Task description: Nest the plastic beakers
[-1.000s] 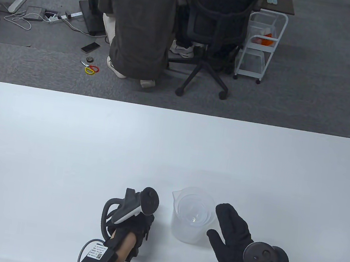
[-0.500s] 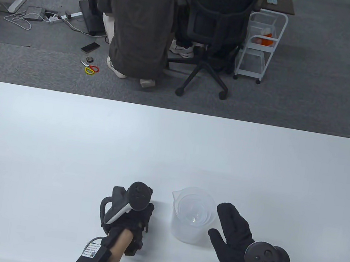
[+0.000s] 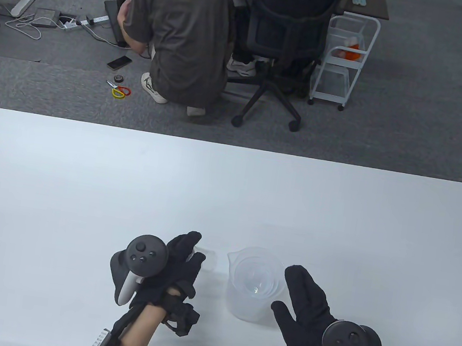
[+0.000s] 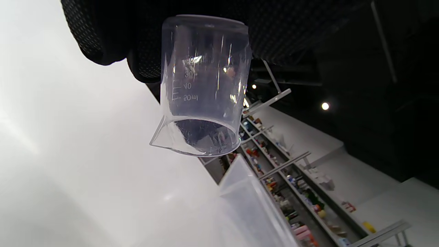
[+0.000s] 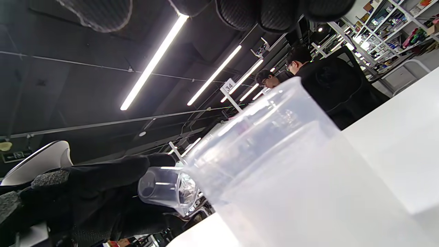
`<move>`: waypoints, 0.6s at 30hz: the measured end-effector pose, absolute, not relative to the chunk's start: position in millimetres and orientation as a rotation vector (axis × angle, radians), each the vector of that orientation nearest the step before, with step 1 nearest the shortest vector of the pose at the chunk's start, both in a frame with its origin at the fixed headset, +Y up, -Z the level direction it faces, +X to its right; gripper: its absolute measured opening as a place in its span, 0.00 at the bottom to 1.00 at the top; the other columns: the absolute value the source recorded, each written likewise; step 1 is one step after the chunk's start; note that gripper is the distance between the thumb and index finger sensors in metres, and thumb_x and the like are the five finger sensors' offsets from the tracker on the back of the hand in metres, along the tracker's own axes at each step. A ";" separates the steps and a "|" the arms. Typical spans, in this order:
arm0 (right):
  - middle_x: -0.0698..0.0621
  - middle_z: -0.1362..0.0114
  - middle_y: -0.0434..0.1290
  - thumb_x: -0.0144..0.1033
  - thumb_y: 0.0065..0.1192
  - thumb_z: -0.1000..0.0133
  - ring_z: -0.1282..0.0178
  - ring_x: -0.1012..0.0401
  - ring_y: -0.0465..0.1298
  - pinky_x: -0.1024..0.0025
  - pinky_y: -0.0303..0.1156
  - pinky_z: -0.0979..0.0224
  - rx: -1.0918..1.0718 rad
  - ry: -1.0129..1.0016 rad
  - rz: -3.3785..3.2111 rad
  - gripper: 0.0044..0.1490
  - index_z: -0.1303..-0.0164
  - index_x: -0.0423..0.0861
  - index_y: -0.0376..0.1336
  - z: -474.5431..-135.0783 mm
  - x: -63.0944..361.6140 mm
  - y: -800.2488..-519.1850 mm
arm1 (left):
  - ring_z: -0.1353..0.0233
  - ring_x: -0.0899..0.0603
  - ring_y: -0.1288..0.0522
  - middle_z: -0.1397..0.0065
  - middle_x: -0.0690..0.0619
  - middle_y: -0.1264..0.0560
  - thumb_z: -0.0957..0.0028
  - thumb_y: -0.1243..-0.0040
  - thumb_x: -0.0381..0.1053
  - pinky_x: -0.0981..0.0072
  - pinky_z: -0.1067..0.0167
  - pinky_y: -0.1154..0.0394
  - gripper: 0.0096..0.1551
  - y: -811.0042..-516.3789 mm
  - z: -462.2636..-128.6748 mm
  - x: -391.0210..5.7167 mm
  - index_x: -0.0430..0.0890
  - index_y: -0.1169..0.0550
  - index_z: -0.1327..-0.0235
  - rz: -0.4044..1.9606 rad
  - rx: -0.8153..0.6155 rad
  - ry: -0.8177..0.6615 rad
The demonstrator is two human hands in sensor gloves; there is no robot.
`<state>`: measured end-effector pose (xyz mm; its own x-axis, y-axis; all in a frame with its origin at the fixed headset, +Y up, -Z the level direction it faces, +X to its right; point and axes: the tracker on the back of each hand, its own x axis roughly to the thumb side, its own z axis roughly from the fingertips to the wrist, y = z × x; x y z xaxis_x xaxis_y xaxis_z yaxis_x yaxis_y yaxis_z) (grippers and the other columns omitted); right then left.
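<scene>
A large translucent beaker [image 3: 253,285] stands on the white table [image 3: 83,186] near the front, with smaller beakers nested inside it; it also fills the right wrist view [image 5: 291,171]. My left hand [image 3: 185,256] holds a small clear 50 ml beaker [image 4: 204,85] lifted off the table, just left of the large beaker; it also shows in the right wrist view [image 5: 166,188] and faintly in the table view [image 3: 206,257]. My right hand [image 3: 304,295] lies open, fingers stretched out, just right of the large beaker; I cannot tell whether it touches it.
The table's far edge [image 3: 234,147] borders grey carpet. Beyond it a crouching person [image 3: 182,33], an office chair [image 3: 283,47] and a white wire cart [image 3: 343,60] stand on the floor.
My left hand has turned over and lifted, its fingers now reaching forward toward the large beaker, and the small clear beaker now shows in it. The right hand has stayed put.
</scene>
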<state>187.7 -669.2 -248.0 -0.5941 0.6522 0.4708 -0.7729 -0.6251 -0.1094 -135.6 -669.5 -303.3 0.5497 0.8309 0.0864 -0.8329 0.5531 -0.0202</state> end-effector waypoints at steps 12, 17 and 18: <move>0.36 0.16 0.52 0.57 0.56 0.43 0.22 0.36 0.58 0.39 0.59 0.28 0.588 -0.358 2.193 0.48 0.22 0.42 0.46 -242.6 160.4 -654.1 | 0.33 0.31 0.23 0.25 0.37 0.36 0.48 0.45 0.52 0.45 0.41 0.24 0.33 -661.1 -286.6 -99.5 0.43 0.33 0.30 1.296 -0.107 -0.258; 0.35 0.15 0.51 0.59 0.56 0.43 0.21 0.36 0.57 0.39 0.59 0.28 0.601 -0.333 2.184 0.50 0.22 0.42 0.45 -242.6 151.8 -653.5 | 0.32 0.31 0.24 0.25 0.36 0.37 0.47 0.48 0.52 0.45 0.40 0.24 0.33 -665.0 -281.7 -87.8 0.42 0.34 0.29 1.415 -0.203 -0.317; 0.35 0.15 0.51 0.59 0.56 0.43 0.21 0.36 0.57 0.39 0.59 0.28 0.605 -0.331 2.182 0.50 0.22 0.41 0.45 -242.5 150.4 -653.9 | 0.32 0.31 0.24 0.25 0.36 0.37 0.47 0.48 0.52 0.45 0.40 0.24 0.33 -665.9 -280.7 -86.0 0.42 0.34 0.29 1.432 -0.217 -0.324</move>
<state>150.4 -653.9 -242.5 -0.5420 0.6545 0.5271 -0.7814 -0.6233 -0.0295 -86.0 -665.9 -280.7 0.1062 0.9904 0.0884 -0.9322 0.1301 -0.3377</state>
